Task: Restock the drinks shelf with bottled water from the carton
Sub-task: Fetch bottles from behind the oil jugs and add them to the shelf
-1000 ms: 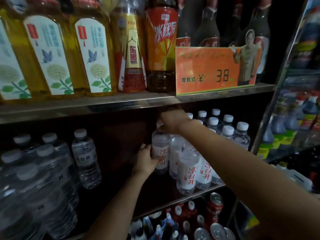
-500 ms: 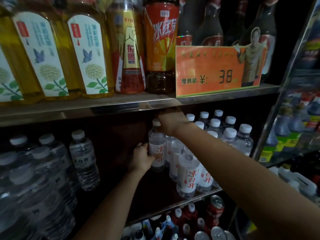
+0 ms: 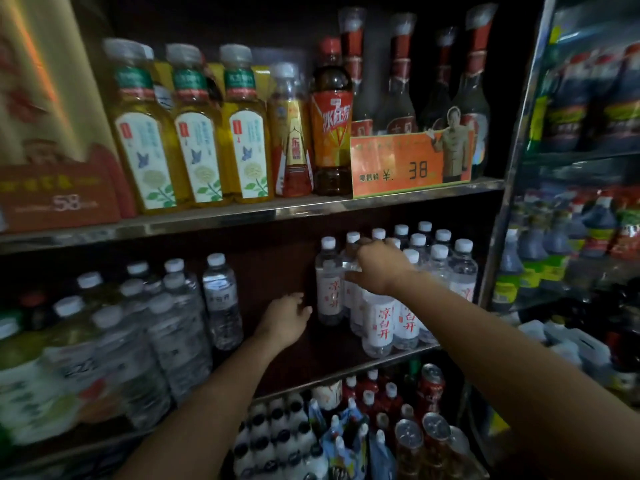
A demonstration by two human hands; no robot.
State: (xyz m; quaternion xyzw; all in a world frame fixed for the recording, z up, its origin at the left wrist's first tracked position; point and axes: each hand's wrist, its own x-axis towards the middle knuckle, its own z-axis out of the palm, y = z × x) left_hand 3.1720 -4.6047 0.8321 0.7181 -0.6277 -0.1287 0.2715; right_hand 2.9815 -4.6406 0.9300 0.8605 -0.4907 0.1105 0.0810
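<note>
The right hand [image 3: 379,268] is reaching in from the lower right of the frame, its fingers curling round the shoulder of a clear plastic water bottle with a white cap [image 3: 350,271] in the second row of the cluster at the centre right. The left hand [image 3: 285,318] is hanging just left of the cluster, fingers loosely bent and holding nothing, close beside but not touching the leftmost clear bottle with a white label and red characters [image 3: 329,289], which is standing upright on the dark middle shelf [image 3: 311,355]. More bottles of the same kind, ribbed and white-capped [image 3: 440,261], are standing packed together behind and to the right of the hand; the front one's label is reading 凉白开 in red. At the centre left, a clear bottle with a dark label [image 3: 221,303] is standing apart from the cluster. On the metal-edged upper shelf [image 3: 242,216], yellow tea bottles with white flower labels [image 3: 197,133] are lining up beside an orange price card [image 3: 398,168] showing ¥ 38. At the bottom of the frame, red cans with silver tops [image 3: 431,382] are sitting.
</note>
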